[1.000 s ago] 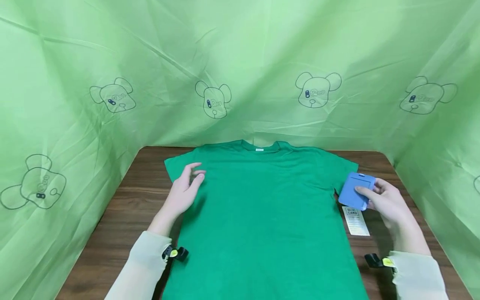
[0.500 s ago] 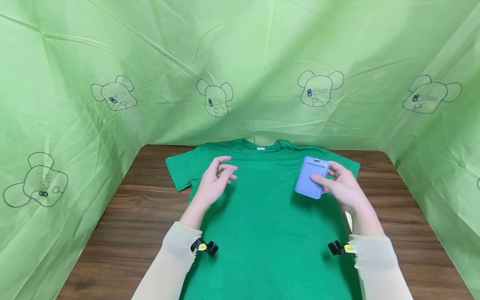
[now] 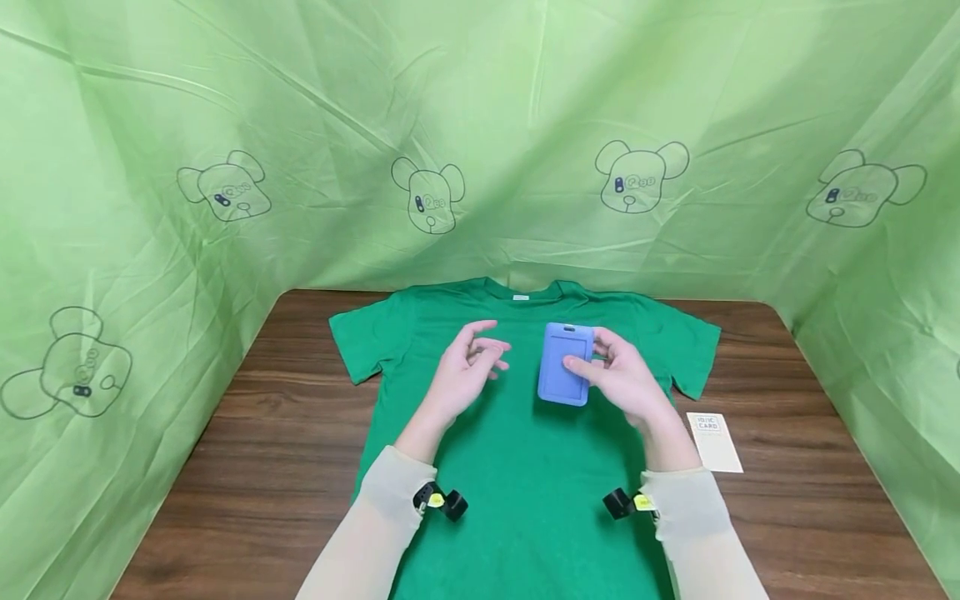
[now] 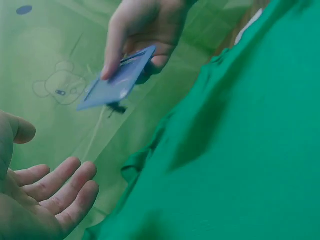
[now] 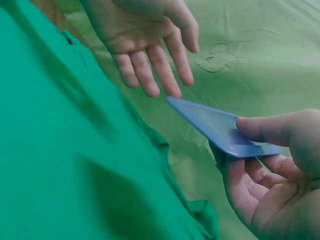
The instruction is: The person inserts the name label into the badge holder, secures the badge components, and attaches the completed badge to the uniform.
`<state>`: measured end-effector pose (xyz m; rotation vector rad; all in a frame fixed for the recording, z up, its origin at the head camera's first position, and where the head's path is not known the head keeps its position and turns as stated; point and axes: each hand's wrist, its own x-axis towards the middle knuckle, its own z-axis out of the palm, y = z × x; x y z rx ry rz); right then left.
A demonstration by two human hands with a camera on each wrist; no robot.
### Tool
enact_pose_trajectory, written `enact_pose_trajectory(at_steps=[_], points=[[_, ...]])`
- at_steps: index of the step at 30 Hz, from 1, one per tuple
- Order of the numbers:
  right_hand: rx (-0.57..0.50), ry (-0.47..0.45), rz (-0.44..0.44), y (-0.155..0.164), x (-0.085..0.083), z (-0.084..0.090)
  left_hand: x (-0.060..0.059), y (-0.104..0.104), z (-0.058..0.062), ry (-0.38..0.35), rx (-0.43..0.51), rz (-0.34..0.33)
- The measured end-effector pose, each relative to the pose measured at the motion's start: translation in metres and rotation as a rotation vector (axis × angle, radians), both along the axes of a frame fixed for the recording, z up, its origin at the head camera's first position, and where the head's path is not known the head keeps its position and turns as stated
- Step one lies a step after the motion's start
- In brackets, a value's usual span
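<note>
A blue card holder, with a slot at its top edge, is held above the shirt in my right hand. The thumb presses on its face and the fingers lie behind it, as the right wrist view also shows. Something dark sticks out beneath the holder in the left wrist view. My left hand hovers just left of the holder, apart from it, fingers loosely bent and holding nothing. Under both hands a green T-shirt lies spread flat, collar at the far side.
A white printed paper card lies on the brown wooden table, right of the shirt. Light green cloth with printed bear heads hangs around the back and sides. Small black cameras sit on both wrists.
The right hand has carried the card holder left from beside the right sleeve to above the shirt's middle. My left hand has moved right towards it. The paper card is uncovered again.
</note>
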<state>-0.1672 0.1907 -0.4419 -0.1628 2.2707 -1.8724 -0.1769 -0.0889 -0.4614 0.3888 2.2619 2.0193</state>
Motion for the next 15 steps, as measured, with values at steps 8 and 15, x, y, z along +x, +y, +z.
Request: enact_pose_trajectory(at_steps=[8,15], points=[[-0.105,-0.017,0.068,-0.018,0.000,-0.014,-0.001,0.014,-0.014,-0.004,0.048,0.002],[-0.156,-0.012,0.091,-0.025,0.001,-0.020,0.002,0.020,-0.023,-0.002,0.077,0.016]])
